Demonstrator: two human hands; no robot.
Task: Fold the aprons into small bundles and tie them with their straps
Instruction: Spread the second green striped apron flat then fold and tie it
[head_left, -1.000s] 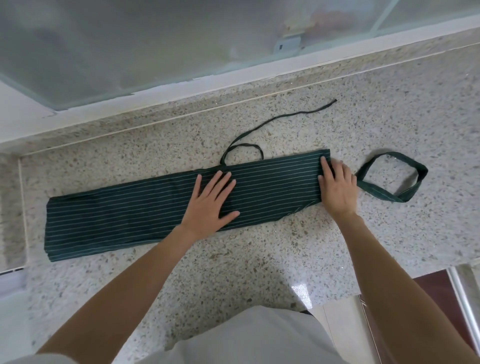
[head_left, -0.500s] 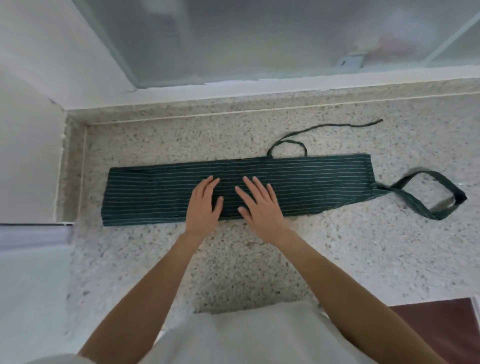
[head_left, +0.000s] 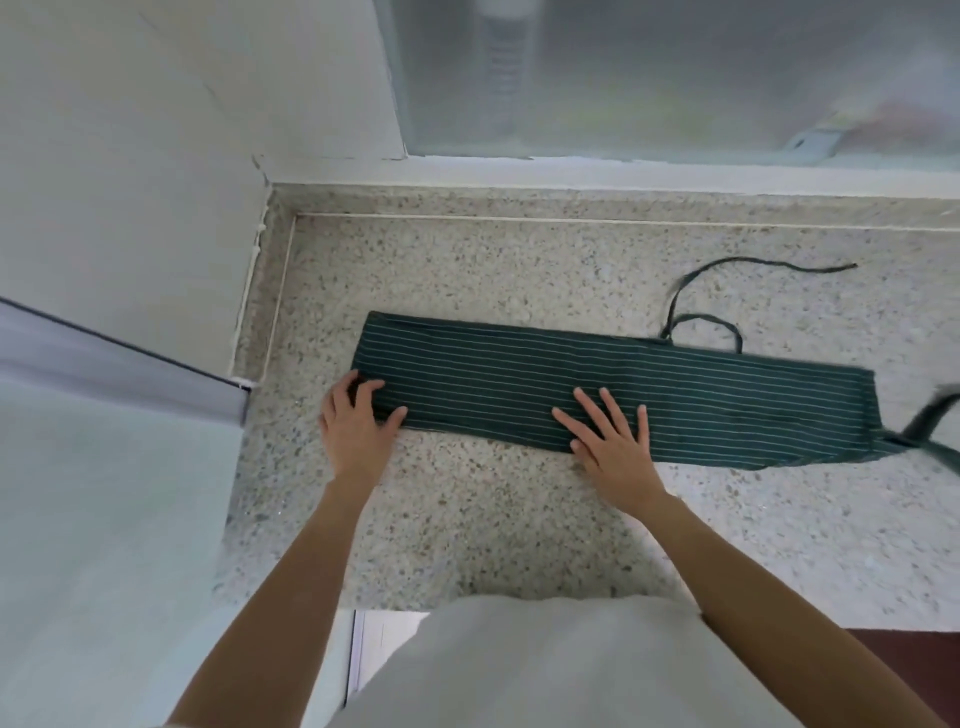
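Observation:
A dark green apron with thin white stripes (head_left: 597, 384) lies on the speckled stone counter (head_left: 519, 519), folded into a long narrow band running left to right. My left hand (head_left: 356, 421) rests on the band's left end, fingers over the edge and thumb on the cloth. My right hand (head_left: 613, 441) lies flat with spread fingers on the band's near edge, around its middle. A thin waist strap (head_left: 753, 262) curls away behind the band. The wider neck loop (head_left: 930, 421) trails off the right end, cut by the frame.
The counter ends in a corner at the left, against a white wall (head_left: 130, 182). A frosted window (head_left: 675, 78) and its sill run along the back. The counter's front edge is at my waist, and a dark red surface (head_left: 909, 644) shows at lower right.
My left hand has slid left along the band to its left end. My right hand has shifted from the right end to the middle. The view has swung left.

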